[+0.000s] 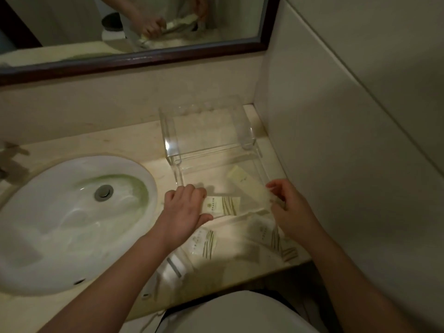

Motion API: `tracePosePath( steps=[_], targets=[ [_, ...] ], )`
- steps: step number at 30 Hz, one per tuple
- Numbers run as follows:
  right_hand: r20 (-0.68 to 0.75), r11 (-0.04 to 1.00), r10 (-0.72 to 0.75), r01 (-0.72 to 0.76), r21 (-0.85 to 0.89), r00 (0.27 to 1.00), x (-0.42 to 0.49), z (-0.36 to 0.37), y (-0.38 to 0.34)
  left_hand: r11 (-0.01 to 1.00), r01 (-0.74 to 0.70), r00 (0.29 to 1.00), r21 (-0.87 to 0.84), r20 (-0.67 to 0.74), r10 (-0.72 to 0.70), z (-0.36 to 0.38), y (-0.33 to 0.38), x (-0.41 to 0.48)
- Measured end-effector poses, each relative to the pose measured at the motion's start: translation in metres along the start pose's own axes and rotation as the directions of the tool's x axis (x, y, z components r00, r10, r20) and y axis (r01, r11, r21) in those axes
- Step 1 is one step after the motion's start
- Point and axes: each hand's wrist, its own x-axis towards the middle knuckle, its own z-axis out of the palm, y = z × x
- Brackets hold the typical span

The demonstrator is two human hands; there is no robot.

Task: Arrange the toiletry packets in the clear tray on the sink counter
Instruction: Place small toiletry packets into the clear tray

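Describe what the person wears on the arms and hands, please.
The left hand and right hand wear no gloves. I see no ring, watch or bracelet, though the picture is dim. Both arms are bare as far as they show; no sleeve is in view.

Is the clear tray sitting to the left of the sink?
No, the clear tray stands to the right of the sink.

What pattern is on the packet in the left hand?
The packet is cream with olive stripes; head view.
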Motion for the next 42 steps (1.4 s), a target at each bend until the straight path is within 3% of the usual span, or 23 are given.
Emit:
tracePosePath(
  steps=[5,8,15,18,25,33,42],
  targets=[
    [0.037,0.985,0.115,-0.119,0.127,0.993,0.025,-0.015,-0.011,1.000,-0.022,0.998,0.000,0.062,0.022,0.017,0.012,0.027],
    [0.025,0.985,0.103,-0.105,0.133,0.994,0.042,-0.020,-0.012,0.997,-0.028,0.992,-0.069,0.120,0.036,0.024,0.018,0.038],
    [0.061,0.995,0.089,-0.087,-0.046,0.994,0.092,-0.010,-0.015,0.979,0.021,0.953,-0.205,0.299,0.042,0.035,0.018,0.054],
    [0.132,0.988,0.067,-0.048,-0.144,0.989,0.112,0.005,-0.014,0.981,0.015,0.964,-0.195,0.262,0.038,0.041,0.015,0.048],
    [0.240,0.951,0.037,0.040,-0.307,0.970,0.143,0.032,-0.011,0.961,0.180,0.953,-0.212,0.279,-0.117,0.040,0.009,0.059],
    [0.389,0.915,0.019,0.141,-0.379,0.921,0.164,0.056,-0.009,0.990,0.038,0.984,-0.139,0.178,-0.013,0.043,0.042,0.025],
    [0.420,0.871,-0.069,0.259,-0.417,0.905,0.161,0.080,-0.001,0.993,0.058,0.987,-0.099,0.156,-0.042,0.051,0.036,0.009]
  ],
)
